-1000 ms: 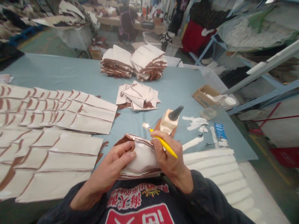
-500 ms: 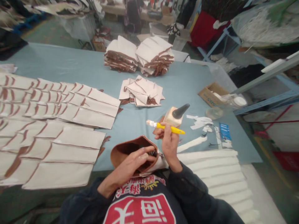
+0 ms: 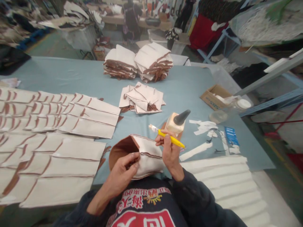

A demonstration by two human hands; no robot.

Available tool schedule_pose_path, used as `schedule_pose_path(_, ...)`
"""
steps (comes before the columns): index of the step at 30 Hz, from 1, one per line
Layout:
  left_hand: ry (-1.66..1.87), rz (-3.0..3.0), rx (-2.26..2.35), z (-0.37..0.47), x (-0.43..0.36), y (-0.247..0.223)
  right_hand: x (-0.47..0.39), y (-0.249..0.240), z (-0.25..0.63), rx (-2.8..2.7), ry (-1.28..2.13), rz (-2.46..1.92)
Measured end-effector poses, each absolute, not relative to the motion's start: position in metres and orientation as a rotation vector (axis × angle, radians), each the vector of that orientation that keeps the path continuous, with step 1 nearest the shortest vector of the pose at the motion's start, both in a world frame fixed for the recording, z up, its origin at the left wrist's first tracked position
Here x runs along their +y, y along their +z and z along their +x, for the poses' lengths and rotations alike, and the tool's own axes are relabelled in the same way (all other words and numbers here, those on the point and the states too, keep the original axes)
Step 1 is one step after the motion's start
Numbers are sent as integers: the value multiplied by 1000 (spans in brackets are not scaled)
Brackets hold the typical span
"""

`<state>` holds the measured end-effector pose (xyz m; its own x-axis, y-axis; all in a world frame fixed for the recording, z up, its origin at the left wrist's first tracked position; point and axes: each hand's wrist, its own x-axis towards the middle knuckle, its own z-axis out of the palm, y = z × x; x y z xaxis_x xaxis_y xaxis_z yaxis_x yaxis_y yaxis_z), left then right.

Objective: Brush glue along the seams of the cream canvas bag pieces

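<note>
A cream fabric pouch (image 3: 150, 165) with a brown lining lies at the table's front edge, its mouth gaping to the left. My left hand (image 3: 124, 168) pinches the rim of that mouth, fingertips at the seam. In my right hand (image 3: 170, 151) is a small brush (image 3: 174, 141) with a yellow handle, its bristles pointing left above the pouch. Just beyond the right hand stands a squat pale bottle (image 3: 174, 124) with a black cone-shaped nozzle, on a brown piece.
Rows of overlapping cream pieces (image 3: 68, 167) cover the table's left. Farther back are a loose pile (image 3: 142, 97) and two tall stacks (image 3: 153, 58). On the right are white strips (image 3: 196, 151), a blue card (image 3: 231, 135), a cardboard box (image 3: 210, 97) and layered white material (image 3: 217, 176).
My left hand has come out of the pouch's mouth and now grips its rim. The pouch has turned, showing its cream side. The brush stays in my right hand, slightly lower.
</note>
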<state>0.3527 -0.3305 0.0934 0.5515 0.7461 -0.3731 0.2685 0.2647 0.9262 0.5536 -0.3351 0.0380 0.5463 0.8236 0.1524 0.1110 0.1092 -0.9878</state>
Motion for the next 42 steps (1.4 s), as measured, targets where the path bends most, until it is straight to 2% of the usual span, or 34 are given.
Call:
schedule_pose_path(7, 536, 1035, 1060, 332, -319, 106, -352, 50, 530, -1403, 160, -1452)
schedule_pose_path(16, 623, 782, 901, 339, -306, 120, -333, 64, 512, -1410, 213, -1398)
schedule_pose_path(22, 728, 798, 996, 330, -300, 127, -348, 78, 518, -1372, 85, -1299)
schedule_pose_path(26, 826, 630, 1017, 332, -300, 133, -362, 72, 516, -1579, -22, -1244)
schedule_pose_path(30, 789, 683, 948, 333, -300, 141, -357, 66, 512, -1518, 48, -1396)
schedule_pose_path(33, 785, 740, 928, 330, -299, 145, -351, 64, 506, -1525, 144, -1328)
schedule_pose_path(42, 814, 763, 1009, 321, -297, 147, -360, 61, 501, -1448, -9, -1264)
